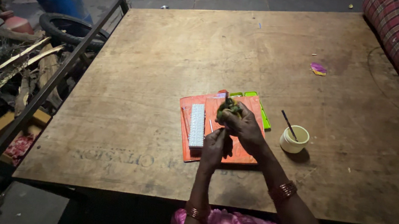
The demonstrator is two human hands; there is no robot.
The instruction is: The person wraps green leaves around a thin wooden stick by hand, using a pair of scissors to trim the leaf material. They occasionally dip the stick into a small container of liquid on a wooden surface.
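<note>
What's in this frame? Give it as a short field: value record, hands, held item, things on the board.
surface: wooden board
right hand: wrapped around a small green bundle, held above the orange sheet
left hand: just below the right hand, fingertips pinched together; what they pinch is too small to tell
on the sheet: pale strip of small pieces
under the sheet's far edge: green tray
right of the sheet: white cup with a stick in it
farther off: purple scrap
</note>
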